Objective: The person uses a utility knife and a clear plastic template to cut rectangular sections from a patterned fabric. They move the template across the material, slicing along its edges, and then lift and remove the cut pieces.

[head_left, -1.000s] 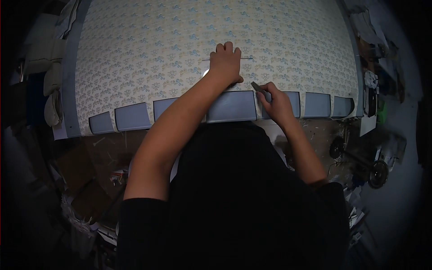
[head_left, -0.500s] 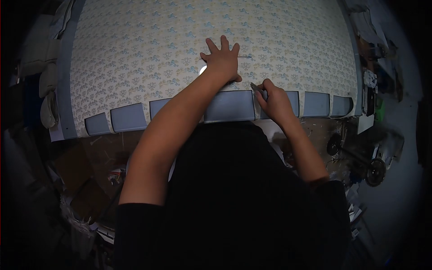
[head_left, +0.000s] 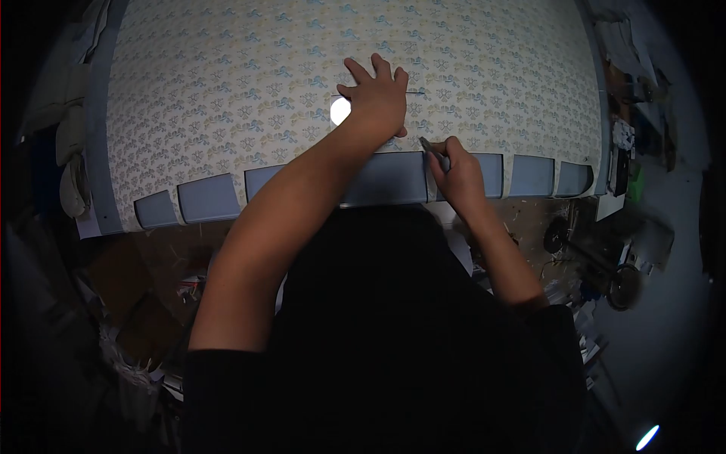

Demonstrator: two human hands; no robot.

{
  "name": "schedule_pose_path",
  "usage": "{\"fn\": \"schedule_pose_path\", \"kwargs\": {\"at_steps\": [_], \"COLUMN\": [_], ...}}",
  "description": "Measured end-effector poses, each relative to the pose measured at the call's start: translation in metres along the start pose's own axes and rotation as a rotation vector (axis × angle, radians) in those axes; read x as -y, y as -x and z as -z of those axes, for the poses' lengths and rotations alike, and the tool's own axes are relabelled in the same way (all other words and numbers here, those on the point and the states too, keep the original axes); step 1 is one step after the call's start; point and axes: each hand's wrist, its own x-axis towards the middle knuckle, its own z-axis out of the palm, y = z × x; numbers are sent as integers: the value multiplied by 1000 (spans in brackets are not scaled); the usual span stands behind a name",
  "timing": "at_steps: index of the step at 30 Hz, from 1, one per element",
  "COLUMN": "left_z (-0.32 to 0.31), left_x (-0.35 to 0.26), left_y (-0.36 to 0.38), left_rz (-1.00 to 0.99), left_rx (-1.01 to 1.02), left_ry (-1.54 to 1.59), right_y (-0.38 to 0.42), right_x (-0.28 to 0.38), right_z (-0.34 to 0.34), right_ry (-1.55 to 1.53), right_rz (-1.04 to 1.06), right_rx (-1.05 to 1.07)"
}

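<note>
Patterned sheet material (head_left: 227, 91) with small blue and beige figures covers a grey-blue table (head_left: 212, 198). Its near edge has several rectangular cut-outs with narrow strips between them. My left hand (head_left: 378, 97) lies spread on the sheet above the middle cut-out, its fingers apart. Under and beside it is a clear or shiny flat piece with a bright reflection (head_left: 340, 111) and a thin dark straight edge. My right hand (head_left: 458, 168) is closed around a small dark pen-like tool (head_left: 434, 147), whose tip is at the sheet just above a strip.
Papers and folded material (head_left: 72, 181) are stacked at the left. At the right are dark items, a green object (head_left: 637, 184) and a wheeled stand (head_left: 625, 286) on the floor. Scraps and cardboard (head_left: 121, 272) lie below the table's near edge.
The view has shifted slightly. My left hand's fingers have drawn a little closer together and more of the bright reflection shows. The tool's tip has moved slightly left.
</note>
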Motion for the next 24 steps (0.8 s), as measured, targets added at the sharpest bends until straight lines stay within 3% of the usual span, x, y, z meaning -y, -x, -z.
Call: {"fn": "schedule_pose_path", "kwargs": {"at_steps": [5,9,12,14,20,24], "left_z": [-2,-1,1,-3,-7,-4], "left_x": [-1,-1,-3,-2,-7,-15], "left_y": [0,-3,-1,-1,-4,1], "left_rz": [-3,4,33,50,106,238], "left_rx": [2,8,13,-3,-75,-46], "left_ry": [-20,-33,-12,15,-8,-9], "right_y": [9,9,-2,-16,-68,-84], "right_x": [-14,-24,-24,-25,-32,-32], "right_z": [-25,-31,-8,15,53,60], "right_ry": [-122,-123,-173,-127,165,184], "right_rz": [170,293,221,208,517,650], "right_rx": [-255,-322,-184,72,416,496]}}
